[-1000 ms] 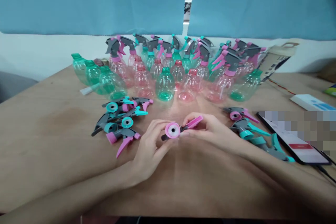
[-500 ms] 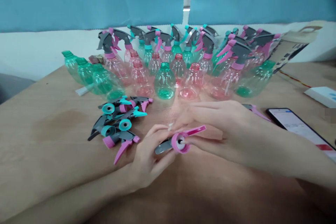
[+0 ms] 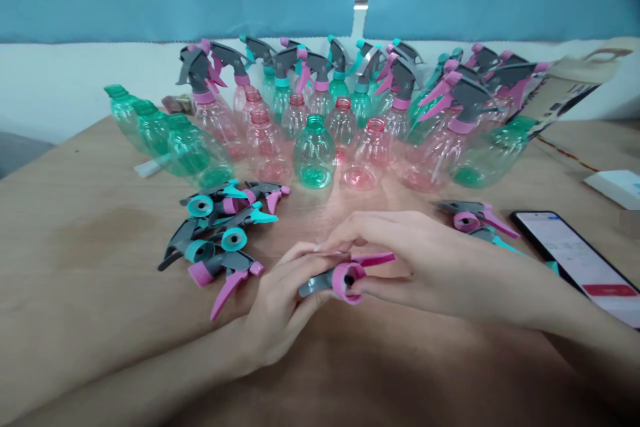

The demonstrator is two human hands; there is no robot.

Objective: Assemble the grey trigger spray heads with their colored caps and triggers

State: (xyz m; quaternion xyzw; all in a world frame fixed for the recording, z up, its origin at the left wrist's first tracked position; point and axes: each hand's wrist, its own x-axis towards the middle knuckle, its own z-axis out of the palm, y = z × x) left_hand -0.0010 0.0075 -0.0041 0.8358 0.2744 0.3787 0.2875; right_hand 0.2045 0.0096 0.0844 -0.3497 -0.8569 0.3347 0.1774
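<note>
A grey spray head with a pink collar and pink trigger is held in front of me, its open underside facing me. My left hand is closed around its grey body from the left. My right hand pinches it from the right, the thumb at the collar's opening and the fingers bent behind it. The right fingertips meet the left ones above the collar. Left of my hands lies a pile of loose spray heads in grey, pink and turquoise. More loose spray heads lie beyond my right wrist.
Open green bottles and pink bottles stand across the table, several others behind them with spray heads fitted. A phone lies on the right. Behind it are a white box and a beige tumbler.
My right thumb has pressed nearer the collar's opening, and the right fingers have closed down toward the left hand. The view has shifted slightly, showing more spray heads by the phone.
</note>
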